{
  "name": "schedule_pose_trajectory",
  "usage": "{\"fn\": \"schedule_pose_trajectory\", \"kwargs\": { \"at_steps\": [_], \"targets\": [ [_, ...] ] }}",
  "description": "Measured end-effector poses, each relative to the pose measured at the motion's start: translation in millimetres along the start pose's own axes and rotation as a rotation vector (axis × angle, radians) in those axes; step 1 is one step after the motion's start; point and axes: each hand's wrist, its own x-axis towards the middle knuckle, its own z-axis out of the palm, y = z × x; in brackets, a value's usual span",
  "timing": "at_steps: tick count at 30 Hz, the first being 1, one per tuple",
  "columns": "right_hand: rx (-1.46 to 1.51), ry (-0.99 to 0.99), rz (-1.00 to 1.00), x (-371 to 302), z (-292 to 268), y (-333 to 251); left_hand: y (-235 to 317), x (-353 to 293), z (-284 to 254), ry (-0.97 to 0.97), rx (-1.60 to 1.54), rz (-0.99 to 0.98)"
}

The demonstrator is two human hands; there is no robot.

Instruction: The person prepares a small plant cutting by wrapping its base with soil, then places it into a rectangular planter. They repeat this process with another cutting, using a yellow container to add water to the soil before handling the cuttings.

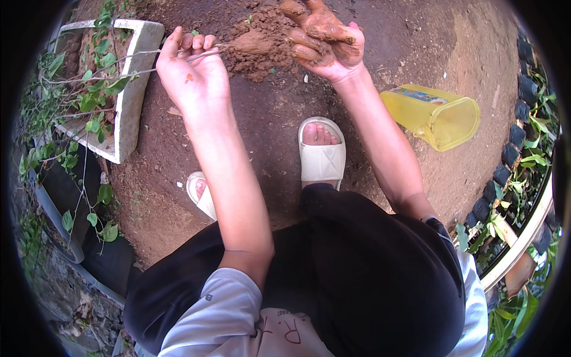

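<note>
My left hand (195, 72) is closed on the thin stems of a leafy plant (107, 60), palm turned up. The stems run left from my fingers, over a white rectangular planter. On the other side of my hand they end in a mud-coated clump (251, 43), which lies against a heap of wet reddish-brown soil (262, 62). Whether roots are inside the clump I cannot see. My right hand (330, 44) is beside the heap, its fingers apart and smeared with mud. It holds nothing that I can make out.
The white planter (135, 71) stands at the left with plant growth in and over it. On the bare ground at the right lies a yellow translucent plastic container (425, 113), tipped on its side. My feet in pale slides (321, 156) are just below the heap. Dark edging blocks (510, 156) curve along the right.
</note>
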Motion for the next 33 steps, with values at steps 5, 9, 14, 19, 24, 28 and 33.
{"fn": "schedule_pose_trajectory", "kwargs": {
  "at_steps": [5,9,14,19,24,28,33],
  "targets": [
    [-0.131,-0.124,0.011,14.2,13.5,3.1,-9.2,-7.0,5.3,-0.029,-0.006,-0.009],
    [-0.362,-0.143,0.034,22.7,23.9,6.6,-18.4,-13.7,10.0,-0.005,-0.004,0.02],
    [-0.783,-0.049,-0.006,21.4,7.5,15.1,-19.7,-14.3,7.7,0.023,-0.042,0.039],
    [-0.9,-0.156,-0.011,20.4,-4.4,21.4,-19.2,-14.6,7.4,0.068,-0.052,0.028],
    [-1.107,0.011,-0.055,11.1,11.6,23.5,-12.9,-12.4,6.3,0.059,-0.111,0.02],
    [-0.989,-0.032,-0.056,8.4,22.7,21.9,-10.1,-14.8,11.7,0.097,-0.123,0.009],
    [-0.866,-0.108,-0.036,7.9,39.3,18.6,-7.4,-12.2,6.4,0.1,-0.133,-0.009]
  ]
}}
